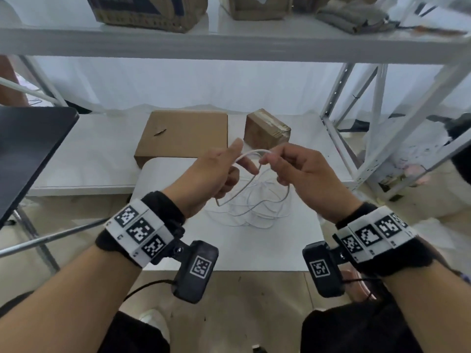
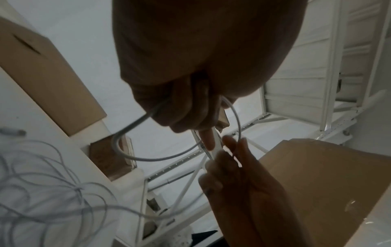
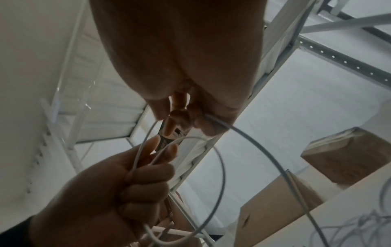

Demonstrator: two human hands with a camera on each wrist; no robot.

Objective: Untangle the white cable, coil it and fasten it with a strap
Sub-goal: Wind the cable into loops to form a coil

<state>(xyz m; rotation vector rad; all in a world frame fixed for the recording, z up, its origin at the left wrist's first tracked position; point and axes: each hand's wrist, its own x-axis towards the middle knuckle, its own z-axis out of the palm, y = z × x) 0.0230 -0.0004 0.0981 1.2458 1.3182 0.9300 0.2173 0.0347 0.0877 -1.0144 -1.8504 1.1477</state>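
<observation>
The white cable (image 1: 252, 152) arcs between my two hands, held above a small white table (image 1: 178, 245). My left hand (image 1: 229, 165) grips a loop of it in curled fingers, with the index finger stretched out. My right hand (image 1: 274, 161) pinches the cable just to the right. The rest of the cable lies as a loose tangle (image 1: 248, 212) on the table below. In the left wrist view the cable loop (image 2: 148, 158) hangs from my left hand (image 2: 182, 115), facing my right hand (image 2: 239, 180). The right wrist view shows my right hand (image 3: 196, 120) pinching the cable (image 3: 264, 150), and my left hand (image 3: 131, 182) gripping its strands. I see no strap.
Behind the table, a flat cardboard box (image 1: 183, 133) and a small cardboard box (image 1: 266, 129) sit on a low white shelf. A white metal rack upright (image 1: 336, 149) stands to the right. A dark panel (image 1: 30, 149) is at the left. An upper shelf (image 1: 229, 44) carries more boxes.
</observation>
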